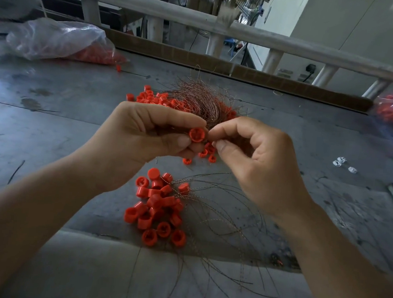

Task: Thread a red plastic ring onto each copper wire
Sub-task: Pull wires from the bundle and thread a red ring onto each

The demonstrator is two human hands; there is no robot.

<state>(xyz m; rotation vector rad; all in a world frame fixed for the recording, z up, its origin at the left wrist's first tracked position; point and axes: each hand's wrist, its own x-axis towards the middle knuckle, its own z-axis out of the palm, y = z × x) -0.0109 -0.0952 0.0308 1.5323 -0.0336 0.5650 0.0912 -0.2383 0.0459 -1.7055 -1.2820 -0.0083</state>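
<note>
Left hand [145,133] grips one red ring [197,134] between thumb and fingertips, open face turned toward the right hand [256,158], presumably to present the hole. Right thumb and forefinger are pinched together just beside the ring, on what I judge to be a copper wire end; too fine to confirm. Hands nearly touching. The wire bundle [194,99] fans out just beyond the hands, with loose rings [152,97] around it within reach. Threaded pieces [158,207] lie below the hands, toward the person, kept apart from the stock.
</note>
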